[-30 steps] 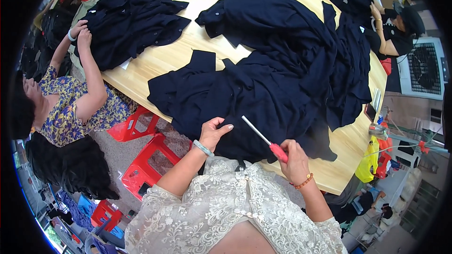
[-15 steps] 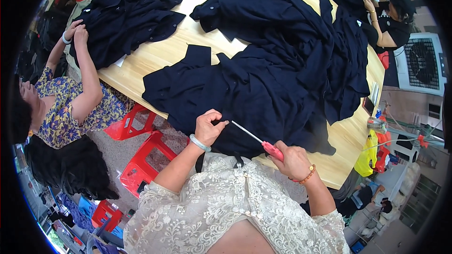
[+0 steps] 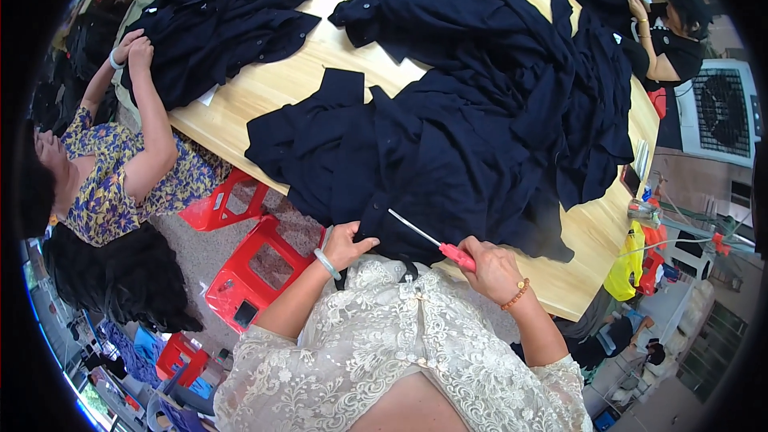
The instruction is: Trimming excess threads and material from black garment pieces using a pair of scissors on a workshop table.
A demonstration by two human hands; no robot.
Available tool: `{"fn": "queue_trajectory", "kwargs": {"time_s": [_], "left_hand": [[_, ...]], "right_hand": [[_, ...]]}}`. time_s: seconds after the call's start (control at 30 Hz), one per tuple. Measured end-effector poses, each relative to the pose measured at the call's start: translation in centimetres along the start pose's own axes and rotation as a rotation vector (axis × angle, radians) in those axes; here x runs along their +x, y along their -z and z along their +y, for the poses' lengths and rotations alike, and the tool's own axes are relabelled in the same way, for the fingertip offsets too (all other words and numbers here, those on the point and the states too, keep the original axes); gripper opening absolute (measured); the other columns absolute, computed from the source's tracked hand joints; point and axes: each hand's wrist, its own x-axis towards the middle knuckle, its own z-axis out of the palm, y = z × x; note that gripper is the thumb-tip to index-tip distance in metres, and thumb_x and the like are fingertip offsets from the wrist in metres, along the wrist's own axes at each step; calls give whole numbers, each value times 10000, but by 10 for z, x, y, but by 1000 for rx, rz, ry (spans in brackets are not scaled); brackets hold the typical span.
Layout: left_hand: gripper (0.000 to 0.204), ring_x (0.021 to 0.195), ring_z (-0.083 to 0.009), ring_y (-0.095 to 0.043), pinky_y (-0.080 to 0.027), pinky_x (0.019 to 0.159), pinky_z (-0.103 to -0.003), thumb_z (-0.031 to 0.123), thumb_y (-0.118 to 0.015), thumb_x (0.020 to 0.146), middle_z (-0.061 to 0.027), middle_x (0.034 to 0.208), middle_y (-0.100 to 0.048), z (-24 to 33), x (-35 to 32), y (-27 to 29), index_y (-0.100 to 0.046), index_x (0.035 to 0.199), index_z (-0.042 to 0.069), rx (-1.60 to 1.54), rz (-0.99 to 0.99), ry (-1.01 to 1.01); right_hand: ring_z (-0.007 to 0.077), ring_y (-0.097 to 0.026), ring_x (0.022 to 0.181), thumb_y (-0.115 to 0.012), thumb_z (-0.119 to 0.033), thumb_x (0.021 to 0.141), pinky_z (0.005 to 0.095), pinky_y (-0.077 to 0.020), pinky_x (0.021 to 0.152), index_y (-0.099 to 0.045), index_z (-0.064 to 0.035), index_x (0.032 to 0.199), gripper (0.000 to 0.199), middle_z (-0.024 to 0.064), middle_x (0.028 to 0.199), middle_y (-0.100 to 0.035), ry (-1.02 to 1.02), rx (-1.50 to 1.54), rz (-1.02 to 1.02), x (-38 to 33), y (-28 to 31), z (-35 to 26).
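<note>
A dark navy shirt [image 3: 432,176] lies spread before me, its near edge at the table's front. My left hand [image 3: 346,246] is closed on that near edge, thumb on top, beside a button band. My right hand [image 3: 492,266] grips a thin metal rod tool with a red handle [image 3: 457,256], like a slim screwdriver. The rod points up and left over the shirt, its tip near the button band, a little above my left hand. Whether the tip touches the cloth I cannot tell.
More navy garments [image 3: 472,12] are heaped across the wooden table [image 3: 260,84]. On the left, a person in a floral top [image 3: 132,164] handles another navy shirt [image 3: 212,28]; another person [image 3: 672,32] works at far right. Red stools [image 3: 254,264] stand left of me.
My left hand has moved down toward the table's front edge and now holds the shirt lower. The red-handled tool has shifted slightly left, its tip a little lower.
</note>
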Motion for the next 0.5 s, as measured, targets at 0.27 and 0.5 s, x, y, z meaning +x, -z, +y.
{"fn": "queue_trajectory", "kwargs": {"time_s": [0.27, 0.5], "left_hand": [[114, 707, -44, -525, -423, 662, -218, 103, -698, 813, 39, 744, -621, 9, -20, 10, -657, 861, 9, -82, 174, 10], [102, 695, -105, -556, -441, 654, -235, 38, -689, 772, -37, 748, -611, 20, -15, 1, -629, 817, -31, 84, 296, -199]], "right_hand": [[327, -636, 783, -652, -159, 793, 418, -494, 683, -559, -62, 967, 220, 162, 807, -642, 63, -42, -78, 7, 3, -5], [341, -636, 706, -657, -200, 784, 420, -493, 642, -571, -59, 957, 239, 166, 743, -642, 141, -116, -165, 9, 4, -12]]}}
